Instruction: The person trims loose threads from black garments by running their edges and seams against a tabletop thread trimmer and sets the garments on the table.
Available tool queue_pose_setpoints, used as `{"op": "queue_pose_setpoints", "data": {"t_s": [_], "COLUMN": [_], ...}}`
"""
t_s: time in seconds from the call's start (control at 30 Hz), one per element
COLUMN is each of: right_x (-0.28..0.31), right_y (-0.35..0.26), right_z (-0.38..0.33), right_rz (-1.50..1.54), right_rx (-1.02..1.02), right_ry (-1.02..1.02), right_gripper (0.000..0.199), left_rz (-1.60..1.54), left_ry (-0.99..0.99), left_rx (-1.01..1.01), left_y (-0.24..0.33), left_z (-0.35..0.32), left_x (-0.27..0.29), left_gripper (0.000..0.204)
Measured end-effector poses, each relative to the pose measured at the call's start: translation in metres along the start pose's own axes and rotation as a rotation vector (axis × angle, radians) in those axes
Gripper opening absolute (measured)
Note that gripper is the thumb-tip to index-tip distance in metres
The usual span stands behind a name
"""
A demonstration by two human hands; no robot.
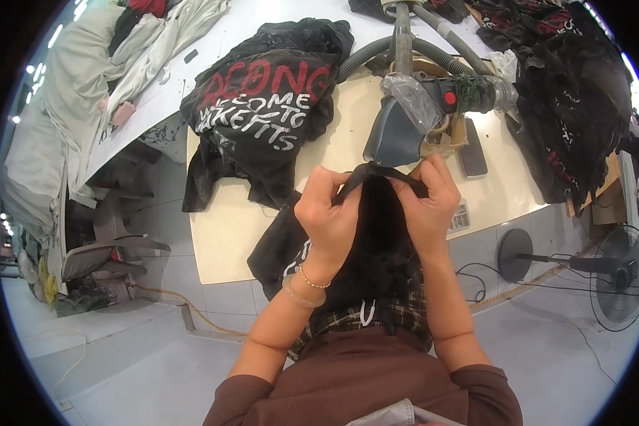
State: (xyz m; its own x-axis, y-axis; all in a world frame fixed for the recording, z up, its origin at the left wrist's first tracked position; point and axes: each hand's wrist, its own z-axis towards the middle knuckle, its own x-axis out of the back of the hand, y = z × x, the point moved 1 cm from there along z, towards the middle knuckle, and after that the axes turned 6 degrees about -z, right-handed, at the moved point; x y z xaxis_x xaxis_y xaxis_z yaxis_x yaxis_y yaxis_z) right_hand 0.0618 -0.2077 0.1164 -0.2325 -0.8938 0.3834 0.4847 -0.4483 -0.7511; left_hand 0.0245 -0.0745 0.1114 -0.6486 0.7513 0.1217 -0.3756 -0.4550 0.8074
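Both hands, left hand [328, 213] and right hand [427, 206], pinch fingers shut on the black garment [376, 234] edge at the table's [227, 227] near side; looks soft, light, floppy, best gripped along the hem.

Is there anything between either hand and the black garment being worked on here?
No. The left hand and right hand both already pinch the black garment at its upper edge, held up in front of the grey steam iron. Nothing visible sits between the fingers and the cloth.
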Motion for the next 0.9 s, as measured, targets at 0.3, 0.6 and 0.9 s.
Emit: {"op": "queue_pose_setpoints", "data": {"t_s": [0.3, 0.6, 0.9], "right_x": [0.034, 0.032, 0.069], "right_y": [0.021, 0.029, 0.100], "right_z": [-0.003, -0.008, -0.017], "right_rz": [0.539, 0.662, 0.811], "right_rx": [-0.646, -0.739, -0.355], "right_ry": [-0.422, -0.488, -0.319], "right_gripper": [0.028, 0.029, 0.063], "left_rz": [-0.371, -0.772, -1.397], "left_ry": [-0.606, -0.600, -1.333], "left_rx": [0.621, 1.058, 0.190], "left_y": [-0.011, -0.018, 0.087], "left_z": [0.013, 0.002, -0.024], "left_x": [0.026, 0.032, 0.056], "left_gripper": [0.011, 0.026, 0.033]}}
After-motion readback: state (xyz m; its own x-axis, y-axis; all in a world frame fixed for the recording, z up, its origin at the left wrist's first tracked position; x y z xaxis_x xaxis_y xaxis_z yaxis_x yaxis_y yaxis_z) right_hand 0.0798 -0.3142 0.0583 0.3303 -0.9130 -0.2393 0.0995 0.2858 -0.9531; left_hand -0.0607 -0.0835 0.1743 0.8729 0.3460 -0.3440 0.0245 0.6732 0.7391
